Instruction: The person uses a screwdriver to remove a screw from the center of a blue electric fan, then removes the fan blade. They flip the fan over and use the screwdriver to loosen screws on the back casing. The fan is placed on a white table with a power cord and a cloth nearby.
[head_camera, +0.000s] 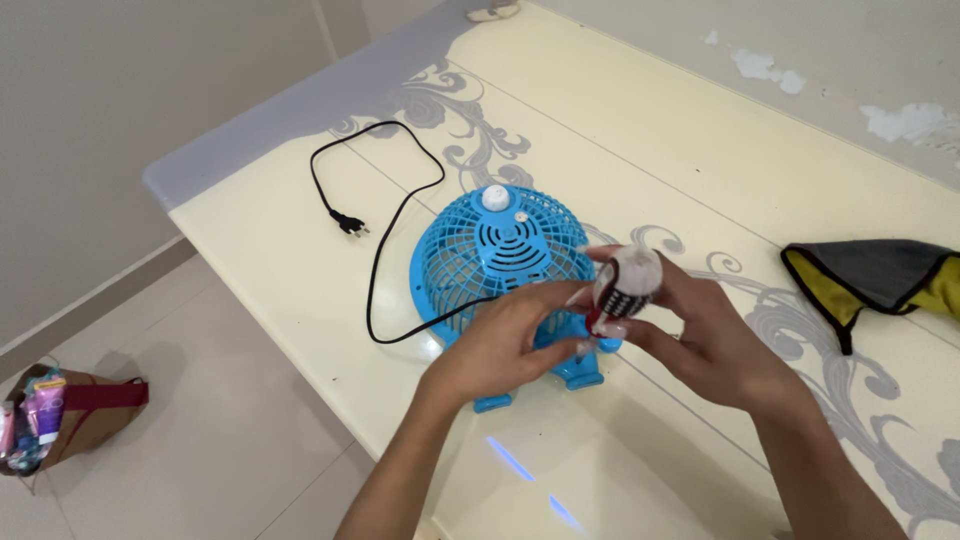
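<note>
Both our hands meet near: left hand (500, 345) and right hand (700, 335) pinch a small grey brush (628, 283), upright, just above the blue fan (500, 255).

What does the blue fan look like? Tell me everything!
The fan is small, bright blue and looks like plastic. It lies face down on the cream table, its round cage grille up, with a white knob at the back. Its blue feet poke out near the hands. A black cord curls from it to an unplugged plug. The left hand hovers over it; whether it touches is unclear.
</note>
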